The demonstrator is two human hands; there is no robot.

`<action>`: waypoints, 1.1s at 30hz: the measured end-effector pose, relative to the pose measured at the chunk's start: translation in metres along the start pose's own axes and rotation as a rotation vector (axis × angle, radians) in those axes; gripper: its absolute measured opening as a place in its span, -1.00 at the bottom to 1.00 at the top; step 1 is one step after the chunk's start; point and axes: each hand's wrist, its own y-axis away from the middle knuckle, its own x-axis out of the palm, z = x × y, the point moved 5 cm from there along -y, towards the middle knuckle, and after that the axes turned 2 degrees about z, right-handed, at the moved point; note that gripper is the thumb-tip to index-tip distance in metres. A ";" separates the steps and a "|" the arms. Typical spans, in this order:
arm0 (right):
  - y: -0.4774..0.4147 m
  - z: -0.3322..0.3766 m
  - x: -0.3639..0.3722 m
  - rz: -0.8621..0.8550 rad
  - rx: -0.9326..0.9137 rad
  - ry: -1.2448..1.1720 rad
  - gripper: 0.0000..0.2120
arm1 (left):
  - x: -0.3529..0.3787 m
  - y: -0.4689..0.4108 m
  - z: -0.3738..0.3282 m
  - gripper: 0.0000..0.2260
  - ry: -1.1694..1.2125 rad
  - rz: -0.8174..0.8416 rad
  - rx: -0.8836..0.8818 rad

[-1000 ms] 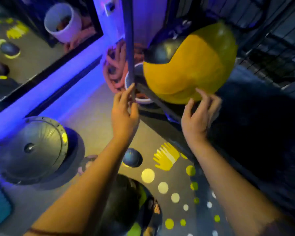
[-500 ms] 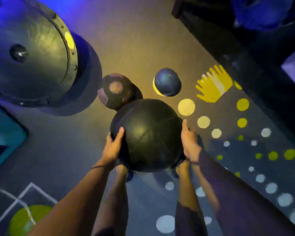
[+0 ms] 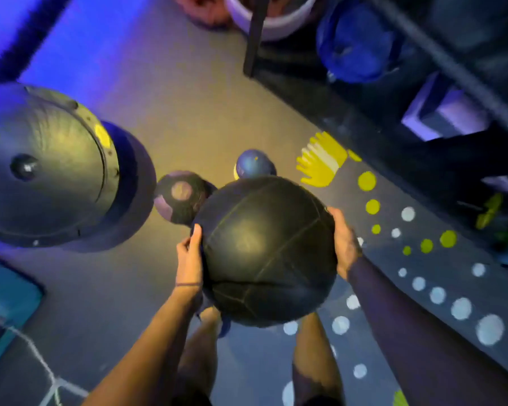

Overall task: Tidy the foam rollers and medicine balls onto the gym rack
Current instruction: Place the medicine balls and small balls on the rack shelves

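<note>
**Item held: large black leather medicine ball** point(image 3: 264, 250). It is round, so it has no long axis and no facing end. Stitched seams cross on its upper face, one running from lower left to upper right. It is carried off the floor, in front of the person and above their legs, pressed between the two palms.

Surroundings, left to right:
- Teal floor mat point(image 3: 6, 294), at the left edge.
- Big dark domed trainer with a central stud point(image 3: 41, 168), on the grey floor, well apart from the held ball.
- Left hand point(image 3: 189, 259): palm flat on the ball's left side, thumb pointing up along it, fingers lying along the curve; it pinches nothing.
- Small dark ball with purple patches point(image 3: 182, 197), on the floor, partly hidden by the held ball's upper left edge.
- Small blue ball point(image 3: 254, 165), on the floor beyond the held ball.
- Black upright post of the rack point(image 3: 254, 33), with a white bucket point(image 3: 264, 24) behind it.
- Right hand point(image 3: 345, 241): spread fingers flat on the ball's right side.
- Yellow handprint floor marking point(image 3: 320, 159), with yellow and white dots.
- Blue ball on the rack point(image 3: 355, 42).
</note>
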 end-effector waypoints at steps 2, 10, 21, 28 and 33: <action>0.050 0.056 -0.031 -0.010 -0.071 -0.036 -0.45 | 0.024 0.058 -0.044 -0.27 -0.006 0.026 0.062; 0.186 0.267 -0.209 -0.222 -0.296 -0.134 -0.72 | 0.201 0.235 -0.176 -0.55 -0.050 0.314 0.268; 0.156 0.399 -0.358 -0.681 -0.695 0.078 -0.32 | 0.469 0.323 -0.217 -0.51 -0.530 0.257 0.853; 0.170 0.365 -0.348 -0.612 -1.183 0.419 -0.30 | 0.538 0.326 -0.266 -0.45 -0.744 0.149 1.019; 0.131 0.377 -0.335 -0.731 -1.073 0.713 -0.25 | 0.601 0.311 -0.318 -0.46 -0.862 0.378 1.066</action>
